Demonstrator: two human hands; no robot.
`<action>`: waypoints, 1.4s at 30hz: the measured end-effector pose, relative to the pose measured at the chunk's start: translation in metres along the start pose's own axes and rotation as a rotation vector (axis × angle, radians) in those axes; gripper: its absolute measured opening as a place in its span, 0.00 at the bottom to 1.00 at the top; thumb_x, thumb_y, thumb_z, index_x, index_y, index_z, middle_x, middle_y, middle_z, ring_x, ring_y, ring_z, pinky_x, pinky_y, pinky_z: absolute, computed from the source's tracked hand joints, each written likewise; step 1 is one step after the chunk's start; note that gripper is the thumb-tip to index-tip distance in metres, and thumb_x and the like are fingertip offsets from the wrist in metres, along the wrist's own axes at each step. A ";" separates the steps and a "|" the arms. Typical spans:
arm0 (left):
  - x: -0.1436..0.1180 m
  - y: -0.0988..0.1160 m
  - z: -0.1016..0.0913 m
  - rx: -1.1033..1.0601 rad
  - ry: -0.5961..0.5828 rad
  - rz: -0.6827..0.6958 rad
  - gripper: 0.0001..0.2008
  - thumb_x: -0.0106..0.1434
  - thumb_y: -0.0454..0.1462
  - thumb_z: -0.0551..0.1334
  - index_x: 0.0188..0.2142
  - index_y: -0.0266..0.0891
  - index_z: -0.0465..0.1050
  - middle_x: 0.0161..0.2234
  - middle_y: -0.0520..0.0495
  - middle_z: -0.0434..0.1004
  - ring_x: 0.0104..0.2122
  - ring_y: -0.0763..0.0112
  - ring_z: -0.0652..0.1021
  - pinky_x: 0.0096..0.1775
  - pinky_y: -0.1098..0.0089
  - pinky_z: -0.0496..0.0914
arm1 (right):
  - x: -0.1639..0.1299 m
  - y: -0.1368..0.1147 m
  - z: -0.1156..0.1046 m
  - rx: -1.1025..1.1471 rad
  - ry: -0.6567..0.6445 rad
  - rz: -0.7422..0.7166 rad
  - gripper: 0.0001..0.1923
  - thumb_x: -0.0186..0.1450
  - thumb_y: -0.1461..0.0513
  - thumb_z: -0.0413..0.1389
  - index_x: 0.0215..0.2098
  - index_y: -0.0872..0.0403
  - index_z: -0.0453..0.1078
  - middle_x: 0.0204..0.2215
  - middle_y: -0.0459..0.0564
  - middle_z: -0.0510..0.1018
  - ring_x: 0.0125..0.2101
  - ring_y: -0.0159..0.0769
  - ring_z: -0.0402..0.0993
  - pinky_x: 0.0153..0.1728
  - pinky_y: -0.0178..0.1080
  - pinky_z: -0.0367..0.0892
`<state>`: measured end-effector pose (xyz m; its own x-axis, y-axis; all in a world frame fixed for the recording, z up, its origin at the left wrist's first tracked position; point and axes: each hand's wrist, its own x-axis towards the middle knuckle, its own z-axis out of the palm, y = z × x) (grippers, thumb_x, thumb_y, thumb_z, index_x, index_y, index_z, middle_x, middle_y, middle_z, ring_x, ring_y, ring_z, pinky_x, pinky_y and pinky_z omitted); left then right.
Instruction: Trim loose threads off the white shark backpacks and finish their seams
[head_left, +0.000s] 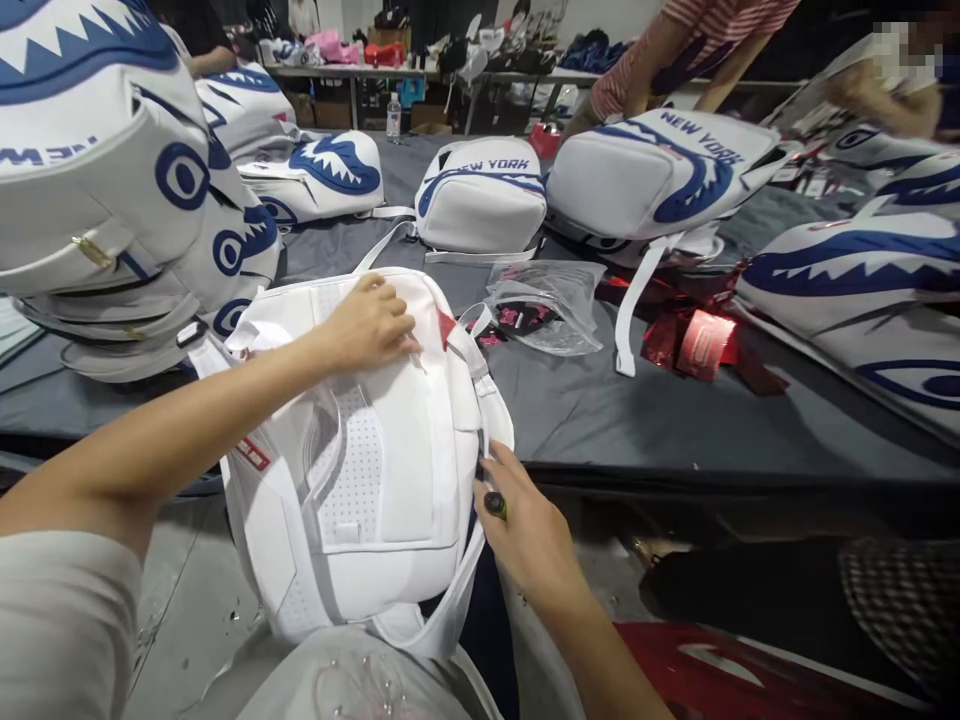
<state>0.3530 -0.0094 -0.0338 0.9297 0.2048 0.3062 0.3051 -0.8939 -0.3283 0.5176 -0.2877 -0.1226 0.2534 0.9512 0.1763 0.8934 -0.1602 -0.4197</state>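
Observation:
A white backpack [401, 455] leans against the table edge with its back panel and straps facing me, its lower end at my lap. Across its upper back panel lies my left hand [369, 325], fingers curled in against the white fabric; the fingertips are partly hidden. My right hand [529, 525] is at the bag's right side, beside a shoulder strap [463, 590]. Its fingers are wrapped round a slim tool with a round black end [495, 504] and a bit of green; the rest is hidden in the hand. A red label [253, 453] shows on the left strap.
Stacked white-and-blue backpacks [112, 170] rise at the left. More backpacks [484, 195] stand along the dark table [555, 420]. A clear plastic bag [555, 305] and red foil packaging [697, 345] lie near the middle. A water bottle [393, 118] stands behind. Other people are across the table.

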 end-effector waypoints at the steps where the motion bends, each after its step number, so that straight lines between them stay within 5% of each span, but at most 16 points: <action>1: -0.004 0.007 -0.001 -0.038 0.009 0.013 0.22 0.69 0.53 0.53 0.33 0.39 0.76 0.32 0.45 0.77 0.40 0.59 0.73 0.58 0.46 0.61 | 0.000 -0.001 -0.007 0.014 0.004 -0.016 0.16 0.71 0.58 0.49 0.49 0.55 0.74 0.60 0.61 0.72 0.51 0.52 0.78 0.47 0.51 0.74; 4: -0.015 0.033 -0.004 -0.162 0.034 0.040 0.20 0.63 0.54 0.61 0.38 0.40 0.76 0.40 0.44 0.77 0.47 0.54 0.71 0.62 0.33 0.50 | 0.000 -0.006 -0.035 0.112 0.241 -0.034 0.27 0.69 0.45 0.52 0.54 0.56 0.73 0.55 0.63 0.76 0.53 0.57 0.74 0.52 0.59 0.69; 6: -0.020 0.045 -0.003 -0.240 0.029 -0.002 0.19 0.60 0.52 0.66 0.41 0.40 0.75 0.46 0.41 0.76 0.53 0.49 0.69 0.61 0.27 0.47 | 0.004 -0.015 -0.053 0.297 0.399 0.027 0.35 0.66 0.37 0.50 0.53 0.54 0.72 0.44 0.59 0.81 0.39 0.49 0.80 0.39 0.51 0.74; 8: -0.023 0.049 0.001 -0.329 0.019 -0.057 0.20 0.57 0.50 0.69 0.42 0.40 0.74 0.50 0.39 0.74 0.59 0.44 0.65 0.60 0.23 0.46 | 0.014 -0.029 -0.063 0.575 0.380 0.104 0.41 0.61 0.30 0.45 0.48 0.53 0.75 0.24 0.48 0.77 0.19 0.37 0.71 0.20 0.40 0.67; 10: -0.026 0.047 0.006 -0.436 0.016 -0.081 0.20 0.56 0.50 0.70 0.41 0.39 0.73 0.51 0.39 0.73 0.62 0.41 0.62 0.60 0.22 0.43 | 0.028 -0.042 -0.061 0.854 0.260 0.137 0.45 0.57 0.27 0.44 0.45 0.54 0.76 0.15 0.43 0.70 0.13 0.33 0.64 0.15 0.37 0.61; 13: -0.032 0.041 0.014 -0.605 0.051 -0.073 0.21 0.57 0.54 0.68 0.37 0.40 0.71 0.49 0.42 0.75 0.64 0.43 0.61 0.61 0.24 0.36 | 0.052 -0.052 -0.042 1.067 0.166 0.133 0.36 0.60 0.34 0.56 0.50 0.52 0.75 0.26 0.48 0.81 0.24 0.38 0.78 0.28 0.41 0.74; 16: -0.039 0.039 0.022 -0.667 0.139 -0.065 0.22 0.60 0.57 0.64 0.36 0.41 0.71 0.47 0.46 0.76 0.63 0.48 0.63 0.64 0.30 0.29 | 0.068 -0.050 -0.022 1.038 0.135 0.195 0.21 0.59 0.49 0.67 0.45 0.51 0.75 0.34 0.49 0.83 0.29 0.35 0.80 0.32 0.38 0.75; 19: -0.044 0.042 0.029 -0.591 0.159 -0.046 0.21 0.62 0.57 0.62 0.40 0.43 0.71 0.50 0.45 0.75 0.64 0.50 0.60 0.65 0.33 0.29 | 0.075 -0.049 -0.008 0.943 0.223 0.296 0.14 0.59 0.53 0.66 0.36 0.52 0.72 0.22 0.41 0.76 0.18 0.28 0.69 0.19 0.32 0.65; 23: -0.048 0.045 0.037 -0.532 0.210 -0.024 0.20 0.65 0.57 0.59 0.41 0.45 0.71 0.49 0.47 0.74 0.61 0.55 0.64 0.67 0.37 0.30 | 0.080 -0.058 0.002 0.793 0.368 0.305 0.12 0.60 0.53 0.62 0.30 0.53 0.71 0.18 0.41 0.72 0.18 0.29 0.67 0.19 0.33 0.62; 29: -0.053 0.052 0.043 -0.525 0.378 -0.052 0.13 0.66 0.51 0.56 0.32 0.47 0.68 0.40 0.52 0.73 0.56 0.60 0.68 0.69 0.45 0.29 | 0.085 -0.065 0.009 0.800 0.348 0.317 0.15 0.60 0.51 0.60 0.28 0.55 0.72 0.20 0.45 0.73 0.21 0.31 0.68 0.23 0.36 0.66; 42: -0.056 0.055 0.049 -0.496 0.380 -0.046 0.11 0.63 0.49 0.58 0.33 0.47 0.67 0.41 0.53 0.73 0.57 0.62 0.67 0.69 0.45 0.26 | 0.081 -0.068 0.014 0.775 0.299 0.269 0.14 0.60 0.52 0.61 0.28 0.55 0.73 0.15 0.41 0.68 0.15 0.28 0.61 0.16 0.33 0.60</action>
<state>0.3272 -0.0502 -0.1127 0.7519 0.1731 0.6362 0.1260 -0.9849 0.1191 0.4722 -0.1956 -0.0918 0.6032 0.7803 0.1652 0.3127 -0.0408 -0.9490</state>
